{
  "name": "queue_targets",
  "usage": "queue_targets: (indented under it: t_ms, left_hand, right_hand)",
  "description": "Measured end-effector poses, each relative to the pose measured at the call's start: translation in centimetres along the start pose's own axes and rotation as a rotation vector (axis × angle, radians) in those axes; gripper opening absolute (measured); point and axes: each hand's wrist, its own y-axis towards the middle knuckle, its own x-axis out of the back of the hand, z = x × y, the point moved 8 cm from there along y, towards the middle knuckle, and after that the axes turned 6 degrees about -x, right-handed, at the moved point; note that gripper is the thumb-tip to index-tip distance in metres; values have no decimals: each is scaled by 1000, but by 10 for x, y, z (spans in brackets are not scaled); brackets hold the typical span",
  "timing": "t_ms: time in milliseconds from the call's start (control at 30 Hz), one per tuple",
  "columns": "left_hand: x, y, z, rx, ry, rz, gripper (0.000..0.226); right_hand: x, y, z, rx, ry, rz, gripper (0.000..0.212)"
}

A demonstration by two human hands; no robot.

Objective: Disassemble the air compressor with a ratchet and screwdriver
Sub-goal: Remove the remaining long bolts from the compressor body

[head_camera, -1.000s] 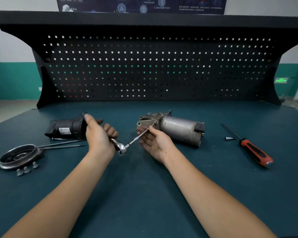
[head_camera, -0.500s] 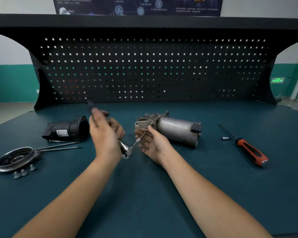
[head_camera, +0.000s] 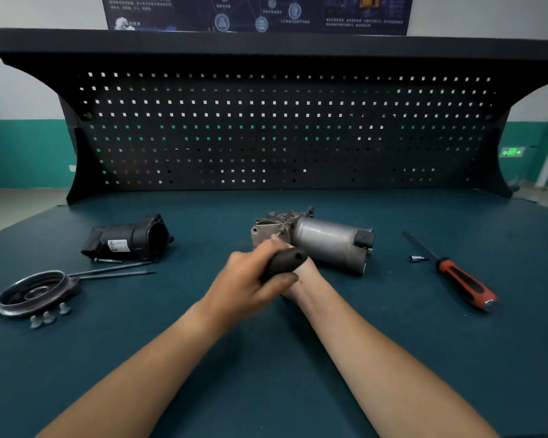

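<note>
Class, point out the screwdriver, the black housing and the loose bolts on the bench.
screwdriver (head_camera: 465,284): head view, red-and-black handle.
black housing (head_camera: 133,236): head view, top of body.
loose bolts (head_camera: 48,317): head view, middle bolt's head.

Dark teal bench (head_camera: 266,374). Behind it, a black pegboard (head_camera: 266,128) patterned with even rows of small square holes, showing white, green and a few red. The wall (head_camera: 23,153) is white above and teal-green below. A dark blue poster (head_camera: 260,14) carries pale writing. The compressor (head_camera: 326,241) is silver-grey with a black plug (head_camera: 364,240). The housing (head_camera: 140,238) is black with a white label (head_camera: 118,245). The metal ring (head_camera: 32,294) is dull grey, the bolts (head_camera: 48,317) pale grey. The screwdriver (head_camera: 465,284) has a red and black handle. The ratchet handle (head_camera: 285,262) is black.
</note>
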Motion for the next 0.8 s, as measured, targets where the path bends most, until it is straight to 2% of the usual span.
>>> queue_targets:
  t_ms: [33,67,167,233,333,400,533,667,733,800]
  left_hand:
    - [1,0,-1,42,-20,-51,5]
    - [10,2,3,157,-117,-201,3]
    - [35,-15,52,638,-527,-759,27]
    - [43,-36,87,916,-689,-1001,37]
    - [41,-70,113,1185,-887,-1236,46]
    - [36,-81,119,1234,-921,-1279,47]
    - [41,-67,113,1124,-823,-1195,44]
    - [50,-29,84,803,-554,-938,36]
    - [46,-3,50,487,-376,-644,22]
    - [21,10,12,131,-97,-164,3]
  right_hand:
    - [1,0,0,-1,8,-11,24]
    - [2,1,-1,-10,11,-23,21]
    - [2,6,-3,-20,-9,-45,12]
    - [3,8,-2,-4,0,-48,11]
    - [0,8,-1,26,-26,-26,12]
    - [-3,8,0,17,-34,2,18]
    - [-2,7,1,-27,-24,48,26]
    - [-3,5,-3,-51,-5,15,21]
    - [-1,5,-2,-47,3,-19,21]
    - [0,3,-1,-43,26,-27,22]
